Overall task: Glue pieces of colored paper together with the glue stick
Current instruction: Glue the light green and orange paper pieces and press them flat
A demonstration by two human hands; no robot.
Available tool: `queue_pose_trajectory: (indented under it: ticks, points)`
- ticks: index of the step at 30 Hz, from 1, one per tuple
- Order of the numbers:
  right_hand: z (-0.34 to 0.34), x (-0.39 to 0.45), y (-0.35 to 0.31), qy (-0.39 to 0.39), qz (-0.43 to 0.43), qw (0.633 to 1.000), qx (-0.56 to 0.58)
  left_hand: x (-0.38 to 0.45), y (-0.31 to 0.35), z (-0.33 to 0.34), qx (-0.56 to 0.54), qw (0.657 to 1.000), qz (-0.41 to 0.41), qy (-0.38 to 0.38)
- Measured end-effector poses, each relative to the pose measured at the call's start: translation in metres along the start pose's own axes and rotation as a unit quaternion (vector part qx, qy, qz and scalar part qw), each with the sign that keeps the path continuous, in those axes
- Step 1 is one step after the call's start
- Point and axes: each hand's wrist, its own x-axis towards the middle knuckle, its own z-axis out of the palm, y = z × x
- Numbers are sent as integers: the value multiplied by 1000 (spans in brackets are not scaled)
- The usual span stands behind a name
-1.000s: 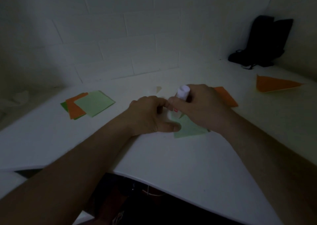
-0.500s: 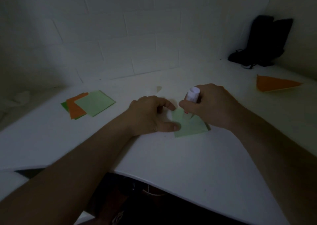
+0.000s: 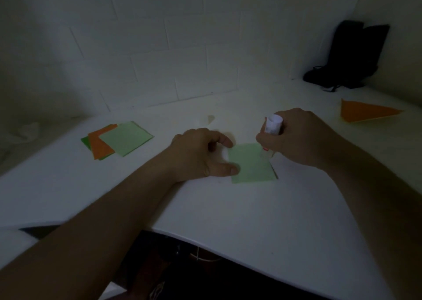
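Glue stick (image 3: 272, 126) stands nearly upright in the right hand (image 3: 299, 139), whose fingers curl round its white barrel, the lower end pressed down on the far right corner of the light green paper square (image 3: 251, 163). Half a second ago the stick leaned over the square's far edge nearer the middle; it has since slid rightward to that corner, and a second ago it was closer still to the left hand. The left hand (image 3: 198, 154) rests at the square's left side, thumb tip touching the near left edge and forefinger stretched toward the far left corner, the other fingers loosely curled with nothing held; it has hardly shifted across the three moments. The square lies flat on the white counter (image 3: 228, 208), a darker sheet edge peeping out along its right side.

Off to the left, a small stack of paper sheets (image 3: 116, 139), green and orange, lies as before. A folded orange paper (image 3: 365, 113) sits far right, near a black bag (image 3: 351, 57) against the wall.
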Motion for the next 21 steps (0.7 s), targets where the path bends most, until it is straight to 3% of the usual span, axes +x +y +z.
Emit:
queue_pose_trajectory:
  ticks: [5,8,14,21]
  points:
    - [-4,-3,-7,58,1,997,-54,1,0,1,3,1000,1,2]
    - [1,-2,-27,98,18,994,42,1,0,1,9,1000,0,6]
    - [17,-7,-54,-5,50,991,124,1,-1,3,18,1000,14,21]
    - [20,-6,-44,-17,54,987,153,-1,0,4,37,998,40,36]
